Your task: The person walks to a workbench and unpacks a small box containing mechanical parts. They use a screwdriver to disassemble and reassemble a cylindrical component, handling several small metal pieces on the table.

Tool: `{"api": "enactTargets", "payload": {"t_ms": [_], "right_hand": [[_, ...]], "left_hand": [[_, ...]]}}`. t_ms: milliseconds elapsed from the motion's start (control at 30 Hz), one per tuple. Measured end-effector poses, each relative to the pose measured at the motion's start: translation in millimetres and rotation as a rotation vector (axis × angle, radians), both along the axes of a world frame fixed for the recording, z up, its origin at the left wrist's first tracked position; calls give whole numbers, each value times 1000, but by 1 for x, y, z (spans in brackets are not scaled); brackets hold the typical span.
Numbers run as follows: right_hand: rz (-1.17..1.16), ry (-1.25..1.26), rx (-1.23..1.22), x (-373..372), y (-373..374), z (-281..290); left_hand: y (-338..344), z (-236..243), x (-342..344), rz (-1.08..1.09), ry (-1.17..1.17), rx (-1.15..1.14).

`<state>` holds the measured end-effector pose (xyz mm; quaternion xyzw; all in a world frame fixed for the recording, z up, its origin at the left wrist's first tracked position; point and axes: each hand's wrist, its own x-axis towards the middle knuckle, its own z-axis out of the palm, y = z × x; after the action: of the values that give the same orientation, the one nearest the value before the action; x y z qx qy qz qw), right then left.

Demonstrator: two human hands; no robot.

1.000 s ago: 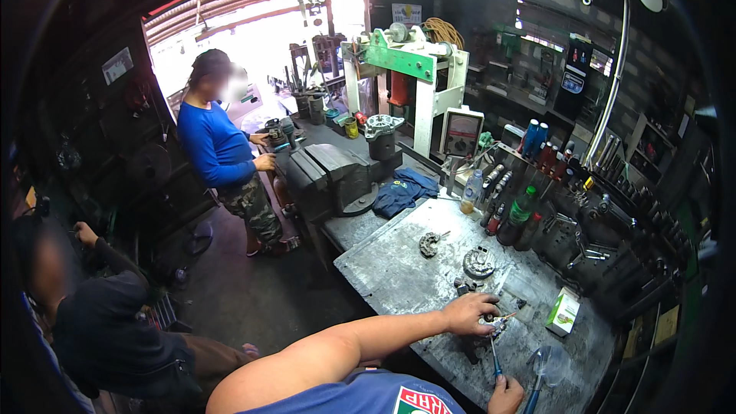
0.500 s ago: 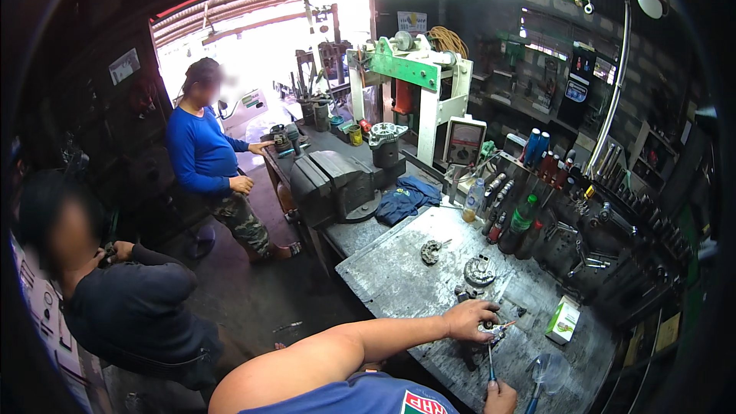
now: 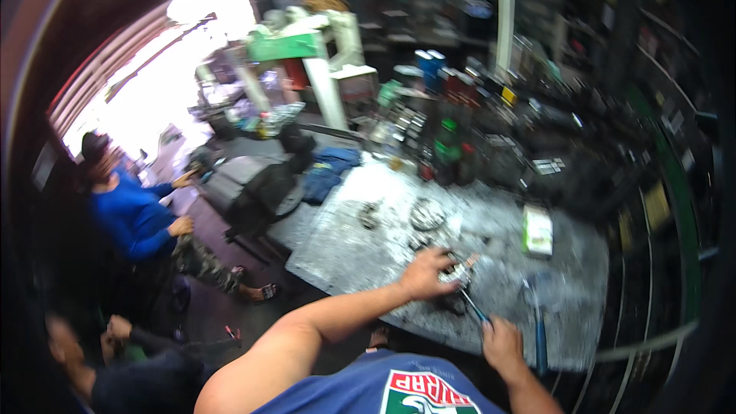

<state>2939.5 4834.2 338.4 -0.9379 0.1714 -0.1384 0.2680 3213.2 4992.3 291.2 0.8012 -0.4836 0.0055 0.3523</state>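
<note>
My left hand [image 3: 429, 272] is closed around a small metal part [image 3: 458, 274] on the worktable [image 3: 337, 253]. A reddish, copper-coloured piece sticks out of the part's far side. My right hand [image 3: 504, 346] grips the blue handle of a thin screwdriver [image 3: 477, 310]. Its shaft points up and left, and its tip reaches the part by my left fingers. Blur hides exactly where the tip touches. Just beyond my left hand lie a round metal housing [image 3: 427, 215] and a smaller metal piece [image 3: 369, 215].
Right of my hands are a white-and-green box [image 3: 538, 231] and a blue-handled tool [image 3: 541, 341] with a pale round head. Bottles, including a green one [image 3: 446, 142], line the far edge. A vise [image 3: 245, 184], a blue cloth [image 3: 330, 172] and two people stand left.
My view has swung to the right, so the bench and people sit further left and the picture is blurred. Both hands keep their hold on the metal part and screwdriver.
</note>
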Motion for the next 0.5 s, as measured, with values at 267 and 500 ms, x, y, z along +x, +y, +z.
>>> {"api": "enactTargets", "payload": {"t_ms": [267,500], "right_hand": [[30,173,321,8,-18,3],[23,241,406,12,-23,14]], "left_hand": [[-6,-1,-1,-11,17,-62],[-7,4,-3,-7,77,24]]}}
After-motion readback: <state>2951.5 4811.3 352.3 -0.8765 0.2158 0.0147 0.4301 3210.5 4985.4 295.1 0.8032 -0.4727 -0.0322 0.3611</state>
